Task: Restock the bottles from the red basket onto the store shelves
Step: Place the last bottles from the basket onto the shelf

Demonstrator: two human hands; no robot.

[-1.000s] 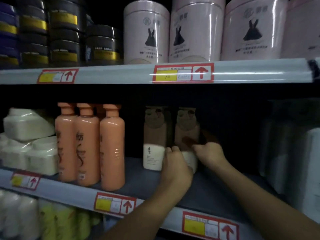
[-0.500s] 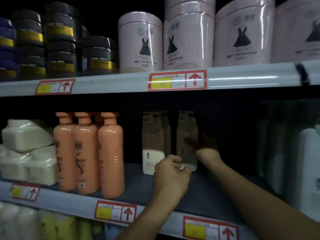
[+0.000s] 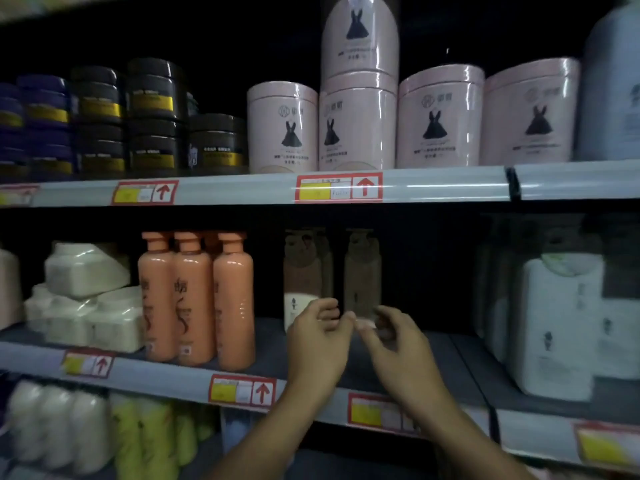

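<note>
Both hands are hovering side by side over the middle shelf (image 3: 408, 362), just in front of two brown bottles standing upright toward the back. The left hand (image 3: 320, 344) is sitting in front of the left brown bottle (image 3: 302, 271), its fingers loosely curled and gripping nothing. The right hand (image 3: 398, 344) is hanging just near the right brown bottle (image 3: 362, 271), fingers bent and spread, also holding nothing; whether its fingertips are touching the bottle's base cannot be told in the dim light. To the left, three orange bottles (image 3: 195, 296) are standing in a tight row near the shelf's front edge. Pink tubs (image 3: 440, 116) are lining the shelf above.
</note>
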